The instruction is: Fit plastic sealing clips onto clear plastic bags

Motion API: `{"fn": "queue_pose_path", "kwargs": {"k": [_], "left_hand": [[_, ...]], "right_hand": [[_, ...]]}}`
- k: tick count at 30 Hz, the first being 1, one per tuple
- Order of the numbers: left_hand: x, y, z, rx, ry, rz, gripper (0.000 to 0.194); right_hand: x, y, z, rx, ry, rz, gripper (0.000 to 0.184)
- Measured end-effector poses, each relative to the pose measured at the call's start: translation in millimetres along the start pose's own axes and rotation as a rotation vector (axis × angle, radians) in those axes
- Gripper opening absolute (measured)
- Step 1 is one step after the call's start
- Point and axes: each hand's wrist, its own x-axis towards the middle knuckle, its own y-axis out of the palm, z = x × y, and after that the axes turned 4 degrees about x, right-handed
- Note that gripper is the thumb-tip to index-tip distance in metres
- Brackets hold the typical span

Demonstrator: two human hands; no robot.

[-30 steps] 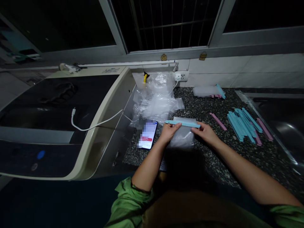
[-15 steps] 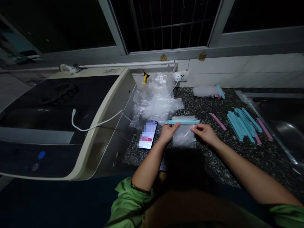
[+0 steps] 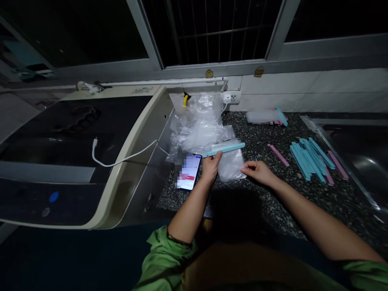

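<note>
Blue clip (image 3: 228,148) pinched in our left hand (image 3: 210,166) spans the clear bag (image 3: 230,166); our right hand (image 3: 260,172) pinches its corner, probably to steady it.

In the left hand (image 3: 211,166), a blue clip (image 3: 228,148) of smooth, matt plastic is lying across a clear bag (image 3: 230,166) of thin, shiny film. Beyond that hand, crumpled plastic bags (image 3: 198,133) are glinting glossily. Around the right hand (image 3: 259,171), the countertop (image 3: 257,141) is resembling polished stone; right of that hand, the sink (image 3: 368,161) is gleaming like smooth metal. The left hand's sleeve (image 3: 166,254) is showing matt cloth.
</note>
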Motion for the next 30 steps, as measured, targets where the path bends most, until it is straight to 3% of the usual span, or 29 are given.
{"fn": "queue_pose_path", "kwargs": {"k": [4, 6, 11, 13, 18, 25, 30], "left_hand": [[-0.4, 0.0, 1.0, 0.024, -0.024, 0.007, 0.045], [-0.5, 0.5, 0.9, 0.036, -0.027, 0.02, 0.042], [-2.2, 3.0, 0.3, 0.016, -0.008, 0.075, 0.044], [-3.8, 3.9, 0.1, 0.029, -0.019, 0.107, 0.045], [-6.3, 4.0, -0.4, 0.059, -0.104, 0.219, 0.043], [-5.9, 2.5, -1.0, 0.088, -0.159, 0.262, 0.047], [-7.4, 2.3, 0.1, 0.039, -0.255, 0.336, 0.049]], "right_hand": [[0.3, -0.6, -1.1, -0.044, -0.016, 0.026, 0.041], [-0.1, -1.5, -1.9, -0.058, -0.04, -0.026, 0.039], [-2.8, -9.9, -4.2, -0.245, -0.27, -0.48, 0.031], [-3.7, -14.1, -5.1, -0.393, -0.41, -0.546, 0.03], [-3.1, -17.4, -7.7, -0.594, -0.607, -0.428, 0.019], [-5.2, -16.6, -4.7, -0.801, -0.632, -0.413, 0.019], [-6.3, -21.8, 0.3, -0.862, -0.569, -0.472, 0.02]]}}
